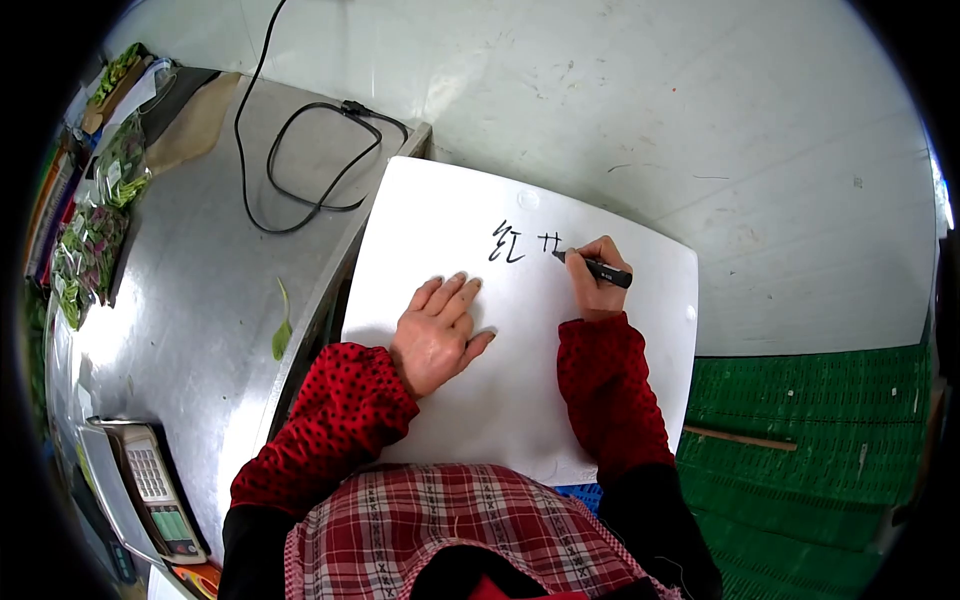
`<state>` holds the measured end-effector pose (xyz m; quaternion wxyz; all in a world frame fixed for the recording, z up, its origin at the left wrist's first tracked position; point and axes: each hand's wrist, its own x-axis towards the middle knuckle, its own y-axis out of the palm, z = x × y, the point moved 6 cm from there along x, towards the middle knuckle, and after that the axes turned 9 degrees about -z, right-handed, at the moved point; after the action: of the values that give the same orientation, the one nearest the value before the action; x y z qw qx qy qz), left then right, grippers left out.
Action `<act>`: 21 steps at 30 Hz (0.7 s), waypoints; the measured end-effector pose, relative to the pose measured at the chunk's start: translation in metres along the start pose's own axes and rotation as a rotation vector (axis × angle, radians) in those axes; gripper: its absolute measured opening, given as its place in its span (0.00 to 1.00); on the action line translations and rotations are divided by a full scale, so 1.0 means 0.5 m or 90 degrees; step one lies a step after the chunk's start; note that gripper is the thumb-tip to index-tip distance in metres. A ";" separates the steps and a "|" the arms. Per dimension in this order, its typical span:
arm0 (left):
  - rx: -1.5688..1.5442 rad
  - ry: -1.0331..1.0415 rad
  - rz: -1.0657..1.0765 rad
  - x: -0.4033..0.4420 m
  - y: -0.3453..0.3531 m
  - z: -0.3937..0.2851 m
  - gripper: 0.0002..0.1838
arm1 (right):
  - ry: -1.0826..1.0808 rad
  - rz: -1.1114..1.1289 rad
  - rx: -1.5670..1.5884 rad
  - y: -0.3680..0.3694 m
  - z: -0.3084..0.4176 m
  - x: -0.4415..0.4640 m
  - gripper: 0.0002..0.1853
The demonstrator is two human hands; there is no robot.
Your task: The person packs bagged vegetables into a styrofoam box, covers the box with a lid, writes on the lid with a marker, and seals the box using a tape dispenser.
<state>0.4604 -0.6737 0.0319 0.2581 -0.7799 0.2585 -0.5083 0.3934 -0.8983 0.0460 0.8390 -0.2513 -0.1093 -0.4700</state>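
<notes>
A large white board (480,400) lies in front of me, with black handwritten strokes (507,243) near its upper middle. My right hand (597,275) is closed around a black marker pen (607,273), its tip touching or just over the second character. My left hand (438,335) rests flat on the board, below and left of the writing, fingers spread and holding nothing. Both forearms wear red sleeve covers with black dots.
To the left is a metal table (200,280) with a looped black cable (300,205), a loose green leaf (282,325), bagged leafy greens (95,245) and a weighing scale (155,490). A pale wall (720,120) stands ahead. Green slatted flooring (820,410) with a wooden stick (740,438) is at right.
</notes>
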 end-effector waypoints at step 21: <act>-0.002 -0.009 0.003 -0.003 0.002 0.003 0.15 | -0.023 0.048 -0.006 0.000 0.011 -0.043 0.12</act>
<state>0.4612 -0.6733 0.0298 0.2603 -0.7831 0.2592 -0.5017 0.3821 -0.8799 0.0417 0.8528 -0.2676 -0.1124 -0.4342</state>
